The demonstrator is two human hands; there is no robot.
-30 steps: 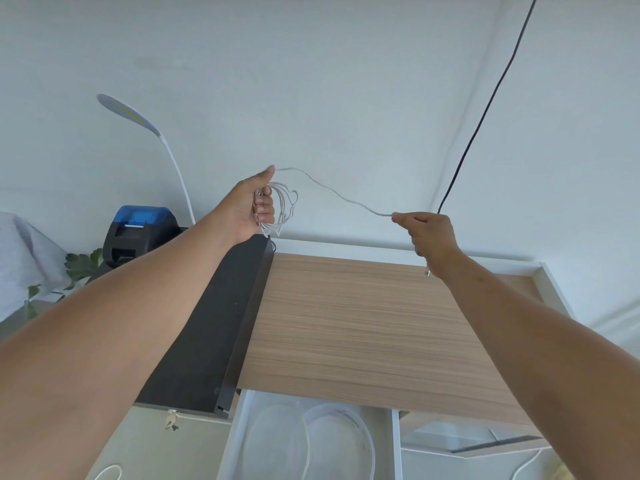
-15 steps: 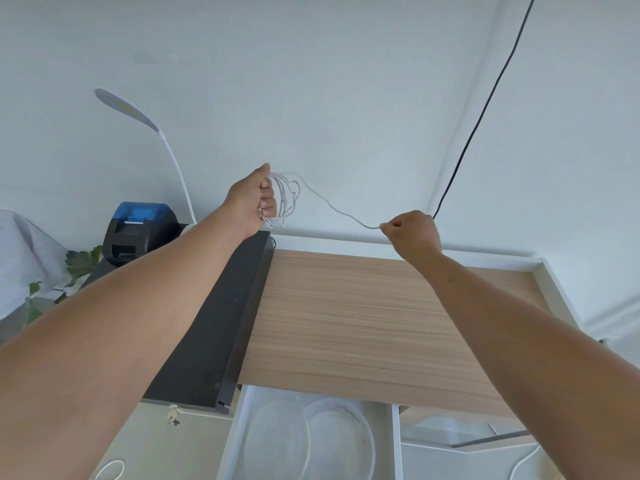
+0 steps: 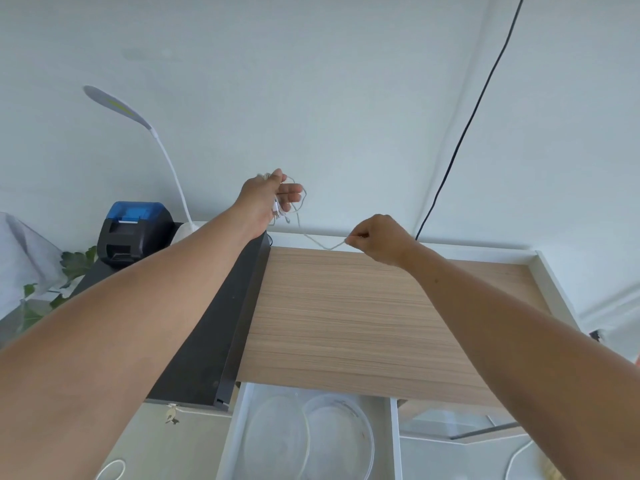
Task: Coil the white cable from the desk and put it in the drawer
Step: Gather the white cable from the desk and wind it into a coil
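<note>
Cable (image 3: 313, 237): thin and white, held in the air above the far edge of the wooden worktop (image 3: 363, 317), none of it lying on the surface. The left hand (image 3: 265, 199) carries the loops already made, thumb pressing them at the top while the fingers (image 3: 292, 196) lie partly spread, so the hand serves as a form to wind on. From there a short slack run dips down and across to the right hand (image 3: 379, 239), curled nearly closed and pinching the cable at its tip, probably to feed and steer the next loop. How much free end is left beyond that pinch cannot be made out. The drawer (image 3: 239, 427) stands open below the near edge, with round clear lids inside, ready to take the coil.
</note>
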